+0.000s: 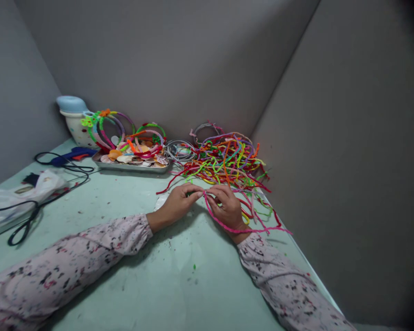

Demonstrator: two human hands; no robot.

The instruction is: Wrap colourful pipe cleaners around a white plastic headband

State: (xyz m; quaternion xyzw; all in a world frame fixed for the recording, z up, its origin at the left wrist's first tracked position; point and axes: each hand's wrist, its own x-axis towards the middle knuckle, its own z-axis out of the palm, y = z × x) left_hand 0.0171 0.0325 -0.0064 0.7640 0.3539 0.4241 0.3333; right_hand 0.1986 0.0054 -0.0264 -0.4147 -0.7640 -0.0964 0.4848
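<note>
One end of the pink strand (236, 230) is pinched in your left hand (175, 203) and right hand (229, 211); its long tail hangs unwrapped.

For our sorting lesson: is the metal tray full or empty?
Full: the metal tray is heaped with flat pieces, and colourful hoops rest on them.

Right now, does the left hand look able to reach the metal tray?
Probably yes: nothing tall stands between the left hand and the metal tray, but those fingers pinch the pink stem.
</note>
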